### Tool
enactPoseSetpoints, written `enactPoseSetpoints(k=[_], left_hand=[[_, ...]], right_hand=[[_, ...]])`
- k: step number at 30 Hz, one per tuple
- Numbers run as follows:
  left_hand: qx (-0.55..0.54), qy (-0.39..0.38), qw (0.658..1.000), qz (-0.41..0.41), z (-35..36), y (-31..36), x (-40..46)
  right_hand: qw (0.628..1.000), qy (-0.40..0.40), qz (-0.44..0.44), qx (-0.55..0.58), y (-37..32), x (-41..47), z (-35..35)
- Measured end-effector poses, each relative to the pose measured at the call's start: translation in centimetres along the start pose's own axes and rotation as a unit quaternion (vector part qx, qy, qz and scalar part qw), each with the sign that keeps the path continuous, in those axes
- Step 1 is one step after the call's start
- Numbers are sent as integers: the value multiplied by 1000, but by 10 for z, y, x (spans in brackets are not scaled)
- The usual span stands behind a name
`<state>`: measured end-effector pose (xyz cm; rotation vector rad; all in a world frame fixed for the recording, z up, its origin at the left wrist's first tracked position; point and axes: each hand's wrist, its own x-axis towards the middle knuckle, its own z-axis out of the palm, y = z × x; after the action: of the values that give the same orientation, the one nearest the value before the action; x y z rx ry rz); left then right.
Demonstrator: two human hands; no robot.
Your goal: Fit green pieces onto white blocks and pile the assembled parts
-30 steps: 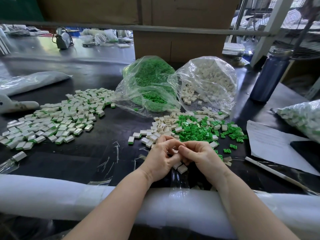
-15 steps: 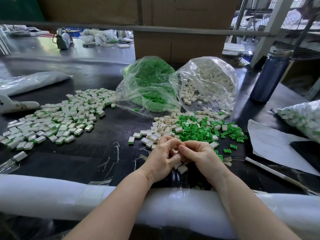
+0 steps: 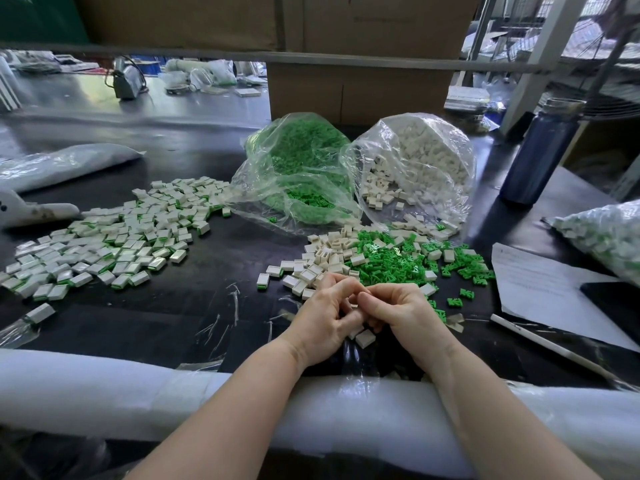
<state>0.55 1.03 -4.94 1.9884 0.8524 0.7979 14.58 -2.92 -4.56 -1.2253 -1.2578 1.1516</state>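
So we're mid-fit here, both hands bunched together just off the table's [image 3: 214,258] near edge. Best way to do this step, we reckon: keep the white block steady in one hand, line the green piece up square with the slot, and push straight in rather than at an angle, so it seats flush like the finished ones.

Grip-wise, our left hand [image 3: 320,322] has its fingers curled tight, and white blocks [image 3: 365,338] poke out below where the two hands meet. Our right hand [image 3: 403,315] is curled too, fingertips pressed against the left's, pinching something small that we honestly can't make out, presumably a green piece.

Loose green pieces [image 3: 388,261] and bare blocks sit just beyond our knuckles, toward the middle of the table, spilled from the two open bags [image 3: 415,161] further back. The pile of assembled parts [image 3: 114,240] spreads toward the left edge, well apart from our hands, so that's where this one goes once it's seated.
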Motion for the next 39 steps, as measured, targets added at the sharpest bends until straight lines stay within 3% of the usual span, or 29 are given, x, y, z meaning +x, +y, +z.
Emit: enactPoseSetpoints(k=[39], left_hand=[[-16,4,1000,6,-1,4,-2]], right_hand=[[999,7,11,53,-3,-3,3]])
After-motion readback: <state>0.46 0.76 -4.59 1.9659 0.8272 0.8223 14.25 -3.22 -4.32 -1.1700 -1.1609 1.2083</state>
